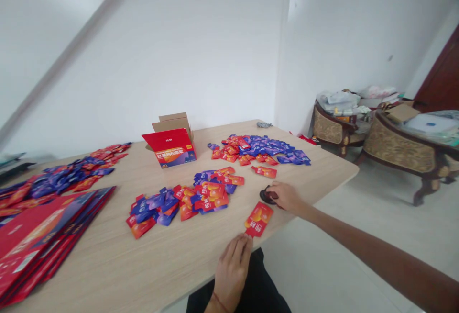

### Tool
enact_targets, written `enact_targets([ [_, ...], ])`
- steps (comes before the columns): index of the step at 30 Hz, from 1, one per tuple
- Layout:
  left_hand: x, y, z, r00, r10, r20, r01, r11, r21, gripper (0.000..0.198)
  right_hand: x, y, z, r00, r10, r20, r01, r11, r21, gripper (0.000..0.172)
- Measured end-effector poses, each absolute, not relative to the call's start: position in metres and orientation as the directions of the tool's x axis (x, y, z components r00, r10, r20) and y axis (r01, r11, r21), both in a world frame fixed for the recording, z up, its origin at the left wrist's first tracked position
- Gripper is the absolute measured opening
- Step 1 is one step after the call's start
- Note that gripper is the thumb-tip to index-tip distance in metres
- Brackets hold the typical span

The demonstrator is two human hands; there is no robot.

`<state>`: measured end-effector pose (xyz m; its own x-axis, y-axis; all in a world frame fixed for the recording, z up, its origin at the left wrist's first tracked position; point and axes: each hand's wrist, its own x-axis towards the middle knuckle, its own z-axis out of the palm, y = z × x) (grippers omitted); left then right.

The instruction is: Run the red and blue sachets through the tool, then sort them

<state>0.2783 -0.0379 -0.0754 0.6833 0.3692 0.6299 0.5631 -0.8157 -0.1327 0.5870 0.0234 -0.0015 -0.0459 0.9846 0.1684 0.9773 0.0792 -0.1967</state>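
Observation:
A single red pouch (pixel 259 218) with orange fruit print lies flat near the table's front edge, its narrow neck toward me. At that neck my left hand (pixel 232 261) has its fingers together, pressing on the pouch's tip; the thumb is hidden. Just beyond the pouch's other end, my right hand (pixel 285 197) is closed around a small black object with a rounded base (pixel 266 195), low over or on the tabletop. It looks like a hand stamp, but its underside is hidden. Another red pouch (pixel 264 172) lies a little further away.
Red and purple pouches lie in a middle pile (pixel 210 193), a left-front pile (pixel 154 210), a far pile (pixel 258 148) and a left pile (pixel 68 179). An open red carton (pixel 172 148) stands behind. Flattened cartons (pixel 43 236) are stacked left. Loaded chairs (pixel 405 145) stand right.

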Motion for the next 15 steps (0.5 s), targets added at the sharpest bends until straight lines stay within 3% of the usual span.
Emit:
enact_targets([
  [4,0.281,-0.043,-0.072,0.678,0.382,0.628,0.571,-0.812,-0.123,0.040,0.634,0.032,0.002,0.113,0.958,0.262,0.949,-0.026,-0.314,0.030],
  [8,0.286,-0.050,-0.056,0.653,0.496,0.572,0.624,-0.780,-0.036,0.040,0.680,0.032,-0.011,0.328,0.899,0.290,0.896,-0.199,-0.397,0.031],
  [15,0.338,-0.025,-0.011,0.652,0.606,0.456,0.681,-0.733,0.001,0.054,0.711,0.033,-0.051,0.443,0.808,0.389,0.806,-0.169,-0.567,0.038],
])
